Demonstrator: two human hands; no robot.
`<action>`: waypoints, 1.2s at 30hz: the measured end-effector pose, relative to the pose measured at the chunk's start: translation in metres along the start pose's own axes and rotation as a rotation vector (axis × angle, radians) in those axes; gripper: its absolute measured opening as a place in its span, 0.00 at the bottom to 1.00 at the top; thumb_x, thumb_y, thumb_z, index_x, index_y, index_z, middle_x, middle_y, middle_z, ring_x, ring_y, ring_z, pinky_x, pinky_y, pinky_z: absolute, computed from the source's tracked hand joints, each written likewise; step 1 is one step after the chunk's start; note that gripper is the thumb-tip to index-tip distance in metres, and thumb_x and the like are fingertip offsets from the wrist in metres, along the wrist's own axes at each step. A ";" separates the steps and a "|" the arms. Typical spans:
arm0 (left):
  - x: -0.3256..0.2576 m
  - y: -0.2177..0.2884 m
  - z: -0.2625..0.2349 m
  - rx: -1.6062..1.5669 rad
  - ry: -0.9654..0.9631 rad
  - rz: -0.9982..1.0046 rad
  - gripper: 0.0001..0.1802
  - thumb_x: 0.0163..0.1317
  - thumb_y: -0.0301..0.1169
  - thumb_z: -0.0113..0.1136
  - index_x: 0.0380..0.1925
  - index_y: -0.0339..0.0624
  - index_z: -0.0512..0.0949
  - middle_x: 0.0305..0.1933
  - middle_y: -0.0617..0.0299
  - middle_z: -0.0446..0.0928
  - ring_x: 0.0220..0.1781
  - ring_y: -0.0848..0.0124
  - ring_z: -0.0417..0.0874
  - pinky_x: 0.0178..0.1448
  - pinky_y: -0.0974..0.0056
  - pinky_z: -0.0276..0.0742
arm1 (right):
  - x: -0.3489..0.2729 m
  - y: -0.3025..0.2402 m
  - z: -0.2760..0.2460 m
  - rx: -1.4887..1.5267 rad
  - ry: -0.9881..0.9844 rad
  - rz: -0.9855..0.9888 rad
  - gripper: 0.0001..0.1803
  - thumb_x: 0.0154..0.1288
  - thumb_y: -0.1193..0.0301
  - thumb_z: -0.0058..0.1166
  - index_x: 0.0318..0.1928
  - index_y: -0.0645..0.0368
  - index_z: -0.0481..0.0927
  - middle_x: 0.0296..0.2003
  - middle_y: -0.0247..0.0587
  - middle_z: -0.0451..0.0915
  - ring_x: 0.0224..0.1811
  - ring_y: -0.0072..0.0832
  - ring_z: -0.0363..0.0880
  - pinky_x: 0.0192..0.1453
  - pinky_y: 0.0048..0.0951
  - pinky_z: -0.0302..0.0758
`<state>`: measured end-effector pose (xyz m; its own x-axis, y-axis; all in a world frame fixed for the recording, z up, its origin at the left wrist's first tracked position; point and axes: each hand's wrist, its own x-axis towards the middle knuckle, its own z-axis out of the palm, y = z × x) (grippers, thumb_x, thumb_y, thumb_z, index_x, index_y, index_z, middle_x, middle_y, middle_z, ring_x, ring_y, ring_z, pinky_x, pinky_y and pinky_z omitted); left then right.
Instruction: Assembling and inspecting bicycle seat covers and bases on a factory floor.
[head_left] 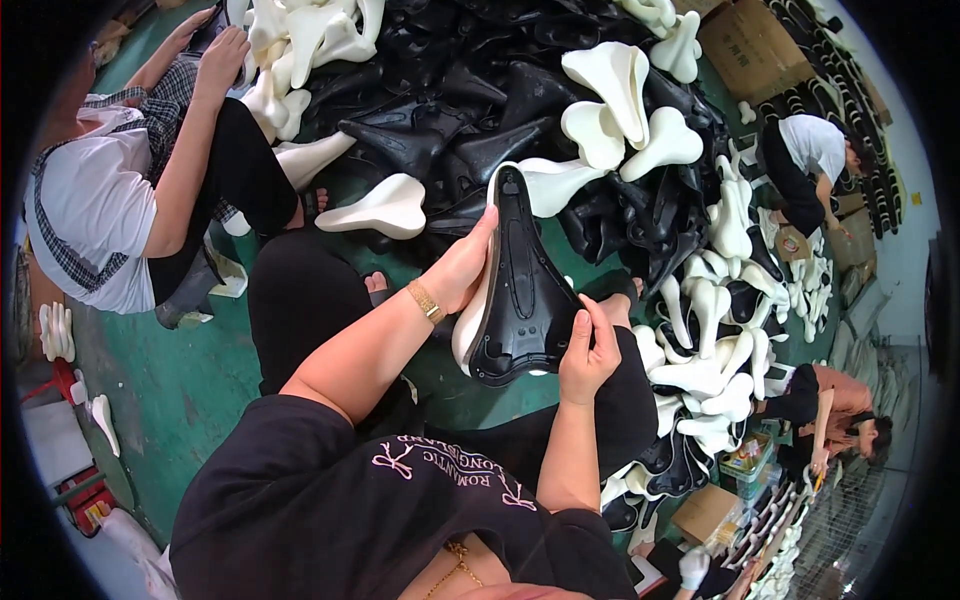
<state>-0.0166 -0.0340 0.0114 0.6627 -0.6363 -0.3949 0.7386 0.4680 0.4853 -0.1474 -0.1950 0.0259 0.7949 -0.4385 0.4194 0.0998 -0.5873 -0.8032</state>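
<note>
A bicycle saddle [519,290] is held up in front of me, its black plastic base facing me and its narrow nose pointing away. White foam padding shows along its left edge. My left hand [467,262] grips that left side, with the fingers hidden behind the saddle. At the right rear corner, my right hand [589,353] pinches the edge between thumb and fingers. Just beyond the nose lies a white foam saddle pad [552,186], and another white pad [385,207] rests to the left of it.
A large heap of black saddle bases [455,85] fills the floor ahead. White foam pads [708,310] pile up on the right. At the left sits a co-worker [100,215], and more people work on the right. A cardboard box [752,50] stands at the far right.
</note>
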 end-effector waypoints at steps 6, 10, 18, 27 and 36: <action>-0.001 -0.004 0.000 -0.018 -0.117 0.002 0.26 0.69 0.52 0.49 0.55 0.43 0.70 0.48 0.61 0.78 0.47 0.72 0.79 0.53 0.63 0.78 | 0.001 -0.001 0.006 -0.104 0.087 -0.128 0.08 0.65 0.76 0.56 0.43 0.61 0.83 0.30 0.34 0.75 0.32 0.25 0.72 0.37 0.23 0.68; -0.005 -0.003 0.008 0.168 -0.048 0.110 0.29 0.57 0.28 0.66 0.56 0.44 0.62 0.44 0.61 0.75 0.44 0.71 0.80 0.47 0.63 0.81 | 0.007 -0.007 0.007 -0.279 0.105 -0.253 0.07 0.63 0.75 0.57 0.41 0.56 0.85 0.30 0.32 0.74 0.35 0.30 0.70 0.45 0.30 0.63; 0.001 -0.005 0.000 0.081 -0.044 0.087 0.24 0.56 0.21 0.61 0.51 0.41 0.65 0.42 0.57 0.77 0.38 0.66 0.84 0.42 0.60 0.85 | 0.009 0.000 0.015 -0.284 0.144 -0.255 0.08 0.60 0.75 0.61 0.40 0.53 0.87 0.30 0.30 0.74 0.35 0.28 0.67 0.42 0.28 0.63; 0.004 -0.006 -0.003 0.051 0.073 0.054 0.15 0.56 0.20 0.59 0.44 0.37 0.73 0.38 0.54 0.81 0.35 0.64 0.86 0.41 0.60 0.86 | 0.006 0.021 0.010 -0.355 0.116 -0.249 0.16 0.57 0.72 0.65 0.48 0.54 0.83 0.40 0.34 0.72 0.42 0.29 0.68 0.48 0.29 0.67; 0.011 -0.009 -0.004 0.077 0.135 0.105 0.17 0.57 0.21 0.58 0.48 0.36 0.72 0.42 0.52 0.80 0.38 0.61 0.85 0.44 0.58 0.86 | -0.019 0.028 0.007 0.603 -0.197 0.428 0.40 0.55 0.76 0.67 0.65 0.66 0.60 0.56 0.42 0.72 0.58 0.28 0.71 0.64 0.29 0.67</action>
<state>-0.0152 -0.0429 -0.0004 0.7503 -0.4958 -0.4372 0.6559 0.4758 0.5860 -0.1553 -0.1986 -0.0073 0.9240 -0.3818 -0.0185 0.0232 0.1044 -0.9943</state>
